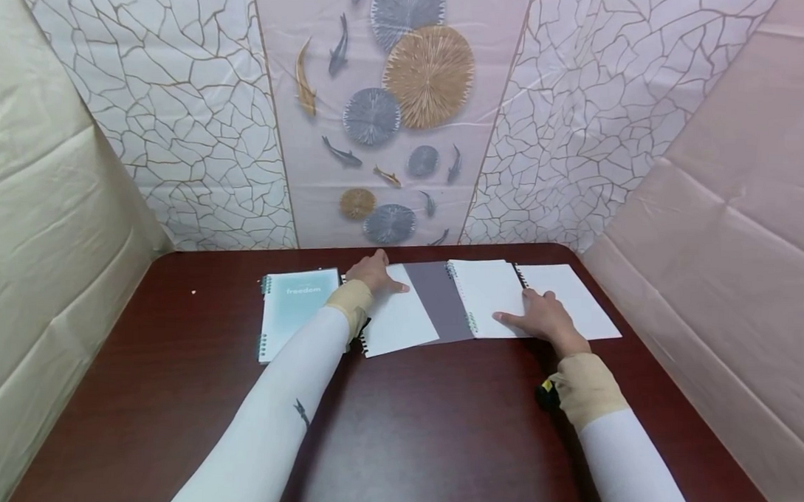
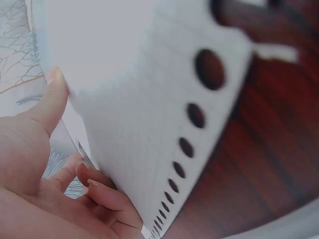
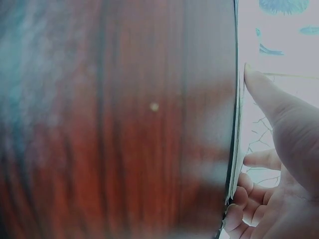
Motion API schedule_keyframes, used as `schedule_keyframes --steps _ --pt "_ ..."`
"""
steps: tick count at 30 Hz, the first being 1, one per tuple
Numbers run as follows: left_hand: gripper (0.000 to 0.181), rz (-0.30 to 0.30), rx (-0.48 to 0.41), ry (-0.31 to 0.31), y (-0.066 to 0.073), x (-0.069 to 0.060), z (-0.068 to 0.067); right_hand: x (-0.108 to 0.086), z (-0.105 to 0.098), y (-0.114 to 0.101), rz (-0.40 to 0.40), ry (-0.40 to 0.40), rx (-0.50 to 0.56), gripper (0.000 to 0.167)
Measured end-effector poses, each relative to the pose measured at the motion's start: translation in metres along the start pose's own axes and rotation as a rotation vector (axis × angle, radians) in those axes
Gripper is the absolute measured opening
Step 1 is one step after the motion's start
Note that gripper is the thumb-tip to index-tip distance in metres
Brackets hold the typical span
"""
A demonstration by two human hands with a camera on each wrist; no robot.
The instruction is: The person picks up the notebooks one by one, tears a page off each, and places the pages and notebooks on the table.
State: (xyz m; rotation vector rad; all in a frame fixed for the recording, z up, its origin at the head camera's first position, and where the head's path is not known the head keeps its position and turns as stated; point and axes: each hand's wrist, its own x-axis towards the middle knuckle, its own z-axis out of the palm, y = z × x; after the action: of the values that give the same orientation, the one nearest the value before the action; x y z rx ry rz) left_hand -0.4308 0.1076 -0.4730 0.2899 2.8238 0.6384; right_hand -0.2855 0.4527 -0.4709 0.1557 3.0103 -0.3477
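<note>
My left hand [image 1: 373, 274] rests on the far part of a white sheet [image 1: 402, 317], thumb spread to the right. Punched holes run along the sheet's left edge, with brown wood showing through in the left wrist view. Partly under that sheet is the grey cover [image 1: 434, 293] of an open spiral notebook [image 1: 483, 294], its white page facing up. My right hand [image 1: 542, 315] touches the page's lower right, thumb pointing left. In the right wrist view, the right thumb [image 3: 261, 89] and fingertips meet the thin paper stack. Further right lies another white page [image 1: 567, 294] with a dark spiral edge.
A teal notebook [image 1: 297, 299] marked "freedom" lies at the left, partly behind my left forearm. Everything lies on a dark brown table [image 1: 402, 428]. Fabric-covered walls [image 1: 194, 118] stand behind the table and at both sides. A tiny white scrap [image 1: 193, 292] sits at far left.
</note>
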Motion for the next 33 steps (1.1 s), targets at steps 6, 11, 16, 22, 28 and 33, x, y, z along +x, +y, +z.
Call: schedule_keyframes --steps 6,11,16,22,28,33 --pt "0.092 -0.039 -0.003 -0.042 0.003 0.006 -0.002 -0.001 0.0 0.0 -0.002 0.004 0.0 0.117" --pt "0.111 -0.072 -0.042 -0.043 0.006 0.011 0.002 -0.002 0.0 0.0 0.005 0.007 0.007 0.115" --pt "0.117 -0.071 -0.072 0.001 0.014 0.008 0.001 -0.002 0.0 0.001 0.011 -0.001 0.02 0.117" --pt "0.118 -0.063 -0.241 0.017 0.023 -0.007 -0.009 -0.001 0.0 0.0 -0.007 0.016 -0.008 0.115" --pt "0.077 -0.042 -0.595 -0.062 0.026 -0.023 -0.014 -0.003 0.0 0.0 0.01 0.012 0.029 0.111" --pt "0.081 -0.008 -0.737 -0.109 0.031 -0.046 -0.015 -0.004 0.0 -0.002 0.022 0.002 0.059 0.11"
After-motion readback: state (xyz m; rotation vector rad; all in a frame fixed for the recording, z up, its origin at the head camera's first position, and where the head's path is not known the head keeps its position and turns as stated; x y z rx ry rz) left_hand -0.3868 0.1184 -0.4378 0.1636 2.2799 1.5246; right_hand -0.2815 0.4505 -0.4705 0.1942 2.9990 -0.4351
